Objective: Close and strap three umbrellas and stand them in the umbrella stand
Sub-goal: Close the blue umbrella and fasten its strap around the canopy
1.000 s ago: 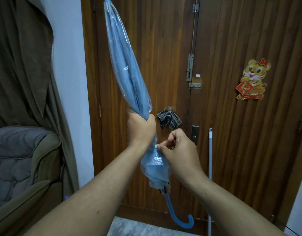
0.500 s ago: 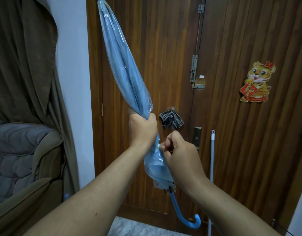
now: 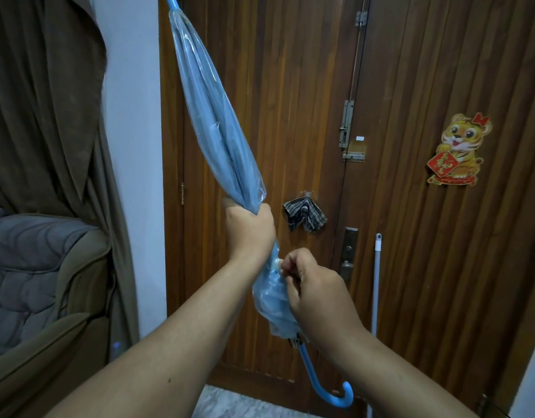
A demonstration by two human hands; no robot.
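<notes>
At far left, a brown curtain [image 3: 49, 101] hangs beside a strip of white wall [image 3: 130, 146], with a grey quilted armchair [image 3: 34, 267] below it (only one side of the chair is in frame).

Centre-left: blue umbrella [image 3: 218, 128], folded, canopy of translucent blue plastic gathered around the shaft. It is held in the air, tilted, tip up and toward the upper left, its curved blue handle [image 3: 326, 390] down and toward the lower right. It is in front of a wooden door [image 3: 290, 86] and touches neither floor nor door as far as can be seen.

Left hand [image 3: 249, 227]: clenched in a full fist around the gathered canopy at about mid-length, fingers wrapped all the way round, plastic bunching out above the fist.

Right hand [image 3: 311, 285]: just below the left hand, fingers curled, thumb and fingertips pinching a small white strap end [image 3: 279, 262] against the lower canopy. Whether the strap is fastened cannot be told; the fingers cover it.

Behind the hands, a small folded checked umbrella [image 3: 305, 215] hangs on the door (apart from the blue one). Further right, a metal latch [image 3: 349, 131] sits on the door seam, with a lock plate [image 3: 349, 251] below it. A white pole [image 3: 375, 282] leans upright against the right door leaf. At far right, a tiger sticker [image 3: 459, 149] is stuck to the door.
</notes>
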